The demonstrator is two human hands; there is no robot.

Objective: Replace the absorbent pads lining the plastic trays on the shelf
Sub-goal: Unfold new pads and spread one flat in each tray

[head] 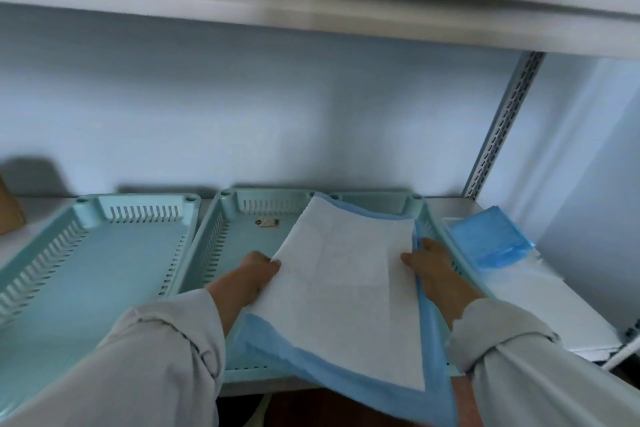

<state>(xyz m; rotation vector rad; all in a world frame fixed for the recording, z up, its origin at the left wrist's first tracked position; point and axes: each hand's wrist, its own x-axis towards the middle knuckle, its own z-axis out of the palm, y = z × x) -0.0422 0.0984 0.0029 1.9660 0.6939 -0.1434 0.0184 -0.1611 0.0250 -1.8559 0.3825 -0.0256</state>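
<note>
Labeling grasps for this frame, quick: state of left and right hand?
Left hand: holding the left edge of the absorbent pad, thumb on top.
Right hand: holding the pad's right edge, over the middle tray.
</note>
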